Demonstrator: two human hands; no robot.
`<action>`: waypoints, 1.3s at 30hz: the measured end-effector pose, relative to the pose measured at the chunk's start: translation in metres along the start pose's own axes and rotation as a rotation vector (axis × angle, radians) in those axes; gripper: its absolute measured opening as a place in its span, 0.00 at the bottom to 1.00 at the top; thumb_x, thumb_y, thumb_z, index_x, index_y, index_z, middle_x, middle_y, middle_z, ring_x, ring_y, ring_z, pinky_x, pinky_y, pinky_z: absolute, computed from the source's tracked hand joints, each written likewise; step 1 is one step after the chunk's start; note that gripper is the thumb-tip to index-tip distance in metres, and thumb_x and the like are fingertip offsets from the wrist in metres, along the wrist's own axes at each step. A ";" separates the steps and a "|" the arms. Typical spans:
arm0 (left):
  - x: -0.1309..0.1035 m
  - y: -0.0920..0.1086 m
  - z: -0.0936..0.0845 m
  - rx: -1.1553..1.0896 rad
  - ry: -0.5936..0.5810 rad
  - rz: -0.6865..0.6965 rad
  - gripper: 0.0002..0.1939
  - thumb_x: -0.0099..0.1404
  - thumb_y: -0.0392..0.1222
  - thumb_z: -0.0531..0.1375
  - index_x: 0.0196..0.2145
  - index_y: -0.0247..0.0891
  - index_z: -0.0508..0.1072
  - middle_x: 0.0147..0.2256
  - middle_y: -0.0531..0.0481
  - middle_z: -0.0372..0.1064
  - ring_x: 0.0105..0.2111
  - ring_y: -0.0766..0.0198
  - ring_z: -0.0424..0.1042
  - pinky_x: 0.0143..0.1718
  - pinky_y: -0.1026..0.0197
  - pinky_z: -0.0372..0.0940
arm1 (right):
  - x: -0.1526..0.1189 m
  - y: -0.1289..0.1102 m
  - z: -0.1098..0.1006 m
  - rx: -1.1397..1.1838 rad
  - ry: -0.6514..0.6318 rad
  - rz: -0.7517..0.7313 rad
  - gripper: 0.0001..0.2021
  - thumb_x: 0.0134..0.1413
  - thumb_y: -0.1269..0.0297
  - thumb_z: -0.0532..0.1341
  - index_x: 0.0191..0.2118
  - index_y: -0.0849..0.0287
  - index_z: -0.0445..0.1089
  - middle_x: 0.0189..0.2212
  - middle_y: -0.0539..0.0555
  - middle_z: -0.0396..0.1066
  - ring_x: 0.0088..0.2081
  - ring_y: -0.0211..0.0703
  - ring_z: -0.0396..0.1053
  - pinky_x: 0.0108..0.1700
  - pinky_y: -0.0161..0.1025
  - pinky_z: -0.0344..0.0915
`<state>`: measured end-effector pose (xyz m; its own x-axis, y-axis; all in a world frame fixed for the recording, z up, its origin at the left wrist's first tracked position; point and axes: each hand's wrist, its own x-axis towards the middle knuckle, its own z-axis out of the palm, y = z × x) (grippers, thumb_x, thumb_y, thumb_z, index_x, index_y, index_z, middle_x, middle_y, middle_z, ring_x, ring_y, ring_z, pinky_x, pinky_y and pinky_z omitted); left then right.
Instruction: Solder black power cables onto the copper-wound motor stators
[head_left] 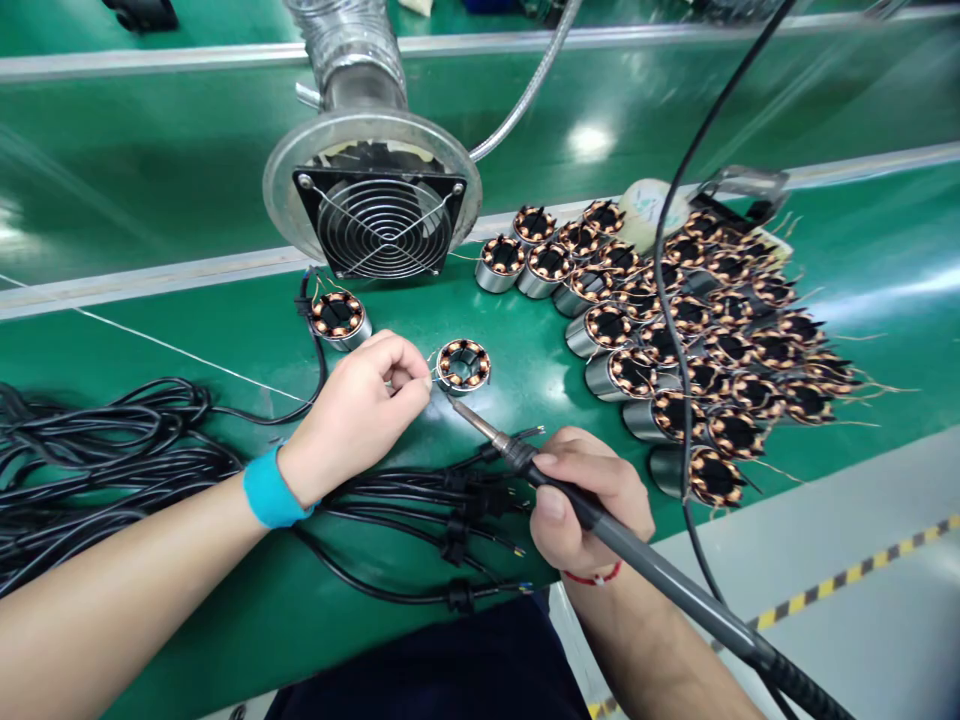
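My right hand [589, 500] is wrapped round a soldering iron [600, 515], whose tip points up and left to the front left edge of a motor stator [463, 367] with copper windings. At that stator's left side, my left hand [371, 400] is closed in a pinch with the thumb and forefinger together. A thin silvery solder wire [180, 345] runs from the far left toward this hand and seems to be held there; fine wire ends show at the fingertips. Behind the left hand stands another stator [340, 318] with a black cable beside it.
A fume extractor fan [386, 225] with a wire guard hangs at the back. Rows of stators [675, 340] fill the right of the green bench [517, 350]. Black cables [112, 470] with stripped ends lie left and in front. The iron's black cord [664, 250] crosses the right side.
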<state>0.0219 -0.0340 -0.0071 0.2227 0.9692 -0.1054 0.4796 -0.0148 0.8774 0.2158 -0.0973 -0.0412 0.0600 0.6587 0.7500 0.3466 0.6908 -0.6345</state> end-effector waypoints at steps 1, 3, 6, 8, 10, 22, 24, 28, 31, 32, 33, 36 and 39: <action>0.000 0.000 -0.001 0.003 -0.003 0.015 0.02 0.59 0.34 0.56 0.29 0.37 0.67 0.34 0.52 0.65 0.26 0.71 0.62 0.25 0.67 0.59 | 0.001 0.000 0.000 -0.015 -0.024 0.006 0.07 0.55 0.67 0.58 0.40 0.58 0.69 0.20 0.48 0.65 0.18 0.36 0.61 0.20 0.38 0.61; 0.000 0.000 -0.002 0.004 -0.010 0.041 0.02 0.60 0.34 0.56 0.29 0.36 0.66 0.36 0.51 0.65 0.25 0.72 0.62 0.25 0.67 0.60 | 0.002 -0.001 0.001 -0.067 -0.076 0.021 0.06 0.55 0.67 0.58 0.39 0.57 0.68 0.21 0.49 0.67 0.19 0.37 0.63 0.22 0.38 0.64; 0.002 0.000 -0.006 -0.049 -0.033 0.033 0.02 0.61 0.35 0.56 0.30 0.36 0.66 0.38 0.51 0.66 0.23 0.74 0.62 0.24 0.67 0.61 | 0.006 -0.002 0.004 -0.156 -0.183 0.048 0.04 0.55 0.67 0.59 0.38 0.56 0.68 0.24 0.49 0.72 0.22 0.38 0.68 0.25 0.37 0.67; 0.004 0.000 -0.009 -0.137 -0.054 -0.016 0.02 0.61 0.35 0.57 0.30 0.36 0.66 0.38 0.51 0.66 0.20 0.74 0.62 0.23 0.65 0.61 | 0.007 -0.002 0.007 -0.181 -0.267 0.083 0.04 0.56 0.67 0.60 0.38 0.56 0.68 0.26 0.49 0.74 0.24 0.38 0.71 0.27 0.35 0.68; 0.006 0.001 -0.012 -0.232 -0.068 -0.081 0.03 0.60 0.35 0.57 0.29 0.36 0.65 0.36 0.51 0.67 0.20 0.73 0.64 0.23 0.64 0.62 | 0.007 -0.001 0.010 -0.193 -0.335 0.121 0.04 0.56 0.66 0.61 0.39 0.56 0.68 0.28 0.49 0.75 0.26 0.37 0.73 0.30 0.35 0.69; 0.019 -0.006 -0.029 -0.151 0.057 -0.121 0.04 0.59 0.37 0.58 0.32 0.36 0.65 0.28 0.54 0.63 0.25 0.68 0.63 0.28 0.64 0.59 | 0.007 0.000 0.015 -0.233 -0.468 0.253 0.05 0.58 0.64 0.61 0.40 0.56 0.68 0.31 0.50 0.76 0.28 0.37 0.74 0.31 0.34 0.70; 0.019 -0.007 -0.031 -0.084 0.020 -0.117 0.07 0.59 0.39 0.58 0.35 0.35 0.68 0.30 0.52 0.66 0.28 0.67 0.64 0.30 0.63 0.58 | 0.007 -0.001 0.013 -0.215 -0.408 0.205 0.04 0.56 0.66 0.61 0.39 0.56 0.69 0.28 0.49 0.75 0.26 0.38 0.73 0.29 0.35 0.69; 0.018 -0.006 -0.034 0.004 -0.228 -0.134 0.11 0.62 0.46 0.57 0.32 0.36 0.74 0.30 0.51 0.71 0.31 0.63 0.66 0.33 0.62 0.58 | 0.000 0.000 0.003 -0.071 -0.111 0.085 0.06 0.55 0.65 0.59 0.39 0.55 0.70 0.23 0.49 0.70 0.21 0.40 0.68 0.24 0.40 0.67; 0.016 -0.004 -0.034 -0.045 -0.349 -0.158 0.13 0.63 0.47 0.56 0.28 0.37 0.75 0.31 0.50 0.73 0.33 0.62 0.68 0.36 0.62 0.59 | -0.001 0.001 -0.004 -0.027 0.044 0.074 0.10 0.56 0.65 0.60 0.44 0.54 0.70 0.23 0.49 0.70 0.19 0.39 0.67 0.22 0.40 0.66; 0.015 -0.003 -0.033 -0.083 -0.368 -0.179 0.13 0.63 0.47 0.56 0.28 0.36 0.75 0.33 0.49 0.74 0.34 0.62 0.69 0.37 0.62 0.60 | 0.002 0.001 -0.005 -0.042 0.035 0.105 0.12 0.56 0.66 0.60 0.47 0.54 0.70 0.25 0.50 0.72 0.21 0.40 0.70 0.23 0.40 0.68; 0.014 -0.003 -0.032 -0.133 -0.377 -0.206 0.13 0.63 0.46 0.57 0.29 0.36 0.75 0.34 0.48 0.75 0.36 0.61 0.70 0.40 0.62 0.60 | 0.006 0.001 -0.006 -0.056 -0.005 0.156 0.15 0.58 0.67 0.60 0.51 0.53 0.68 0.30 0.51 0.74 0.25 0.41 0.73 0.26 0.41 0.71; 0.012 -0.004 -0.029 -0.394 -0.364 -0.319 0.10 0.62 0.45 0.59 0.29 0.35 0.73 0.34 0.46 0.73 0.36 0.62 0.70 0.43 0.59 0.62 | 0.028 0.002 0.000 -0.073 -0.204 0.330 0.19 0.63 0.67 0.55 0.59 0.52 0.60 0.42 0.54 0.76 0.37 0.43 0.76 0.39 0.43 0.75; 0.011 -0.004 -0.025 -0.660 -0.344 -0.433 0.08 0.61 0.42 0.60 0.30 0.34 0.69 0.33 0.47 0.71 0.31 0.65 0.69 0.35 0.61 0.63 | 0.049 0.009 0.013 -0.171 -0.428 0.332 0.17 0.63 0.68 0.54 0.56 0.52 0.61 0.45 0.53 0.75 0.47 0.44 0.73 0.50 0.46 0.70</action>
<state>0.0009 -0.0174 0.0003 0.4302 0.7262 -0.5363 0.0143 0.5885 0.8083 0.2095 -0.0546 -0.0130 -0.1803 0.9192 0.3502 0.5230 0.3911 -0.7573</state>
